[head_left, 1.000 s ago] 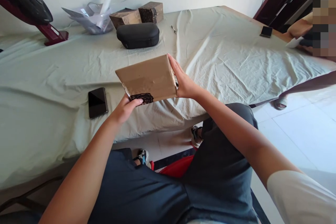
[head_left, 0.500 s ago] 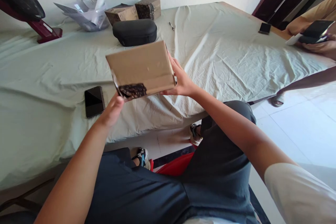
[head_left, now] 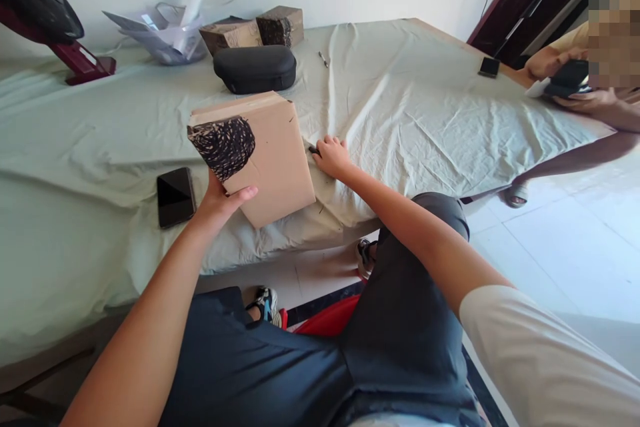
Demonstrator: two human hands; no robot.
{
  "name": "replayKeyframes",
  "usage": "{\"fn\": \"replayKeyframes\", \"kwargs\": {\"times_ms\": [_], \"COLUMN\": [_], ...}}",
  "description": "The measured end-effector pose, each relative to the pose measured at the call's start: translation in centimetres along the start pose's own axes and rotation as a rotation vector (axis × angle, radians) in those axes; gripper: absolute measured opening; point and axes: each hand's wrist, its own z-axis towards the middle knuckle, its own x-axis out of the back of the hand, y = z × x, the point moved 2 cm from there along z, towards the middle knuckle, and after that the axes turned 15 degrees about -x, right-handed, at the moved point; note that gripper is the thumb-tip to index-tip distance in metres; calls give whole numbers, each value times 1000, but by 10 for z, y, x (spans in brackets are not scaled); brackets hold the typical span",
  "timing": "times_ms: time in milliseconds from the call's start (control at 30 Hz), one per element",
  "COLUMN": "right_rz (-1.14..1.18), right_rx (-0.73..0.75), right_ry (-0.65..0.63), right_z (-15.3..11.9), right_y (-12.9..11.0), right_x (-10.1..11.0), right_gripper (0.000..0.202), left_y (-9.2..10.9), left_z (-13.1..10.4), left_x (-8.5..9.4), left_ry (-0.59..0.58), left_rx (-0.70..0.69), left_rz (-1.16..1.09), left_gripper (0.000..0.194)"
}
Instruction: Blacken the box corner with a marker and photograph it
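Note:
A brown cardboard box (head_left: 277, 163) is tilted up on the near part of the cloth, its broad face toward me. Black scribbled marking covers its upper left corner. My left hand (head_left: 223, 200) grips the lower left of the box, thumb on the broad face and fingers hidden behind. Just past the box's right side, my right hand (head_left: 333, 157) rests low over the cloth with curled fingers. A small dark stick-like object (head_left: 314, 150) pokes out from under these fingers toward the box; its kind does not show.
Left of the box lies a phone (head_left: 176, 197). Behind stand a black case (head_left: 255, 70), two smaller cartons (head_left: 280, 25), a plastic basket (head_left: 187, 47) and a fan (head_left: 90, 63). A pen (head_left: 323, 59) and another phone (head_left: 489, 67) lie farther off. Someone's hands (head_left: 575, 90) hold a dark object.
The box has turned in my left hand, bringing the scribbled face toward me. My right hand has let go of the box and come down to the dark object on the cloth.

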Motion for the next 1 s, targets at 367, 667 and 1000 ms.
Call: {"fn": "replayKeyframes", "kwargs": {"times_ms": [367, 667, 1000], "right_rz": [-8, 158, 1379], "right_rx": [-117, -115, 186], "right_ry": [-91, -340, -181], "right_z": [-23, -61, -56], "right_y": [-3, 19, 11], "right_x": [14, 61, 122], "right_gripper": [55, 82, 19], "left_y": [20, 35, 54], "left_z": [8, 13, 18], "left_x": [-14, -27, -44], "left_ry": [-7, 33, 35], "left_rx": [28, 99, 272], "left_rz": [-25, -112, -176], "left_gripper": [110, 96, 114]}}
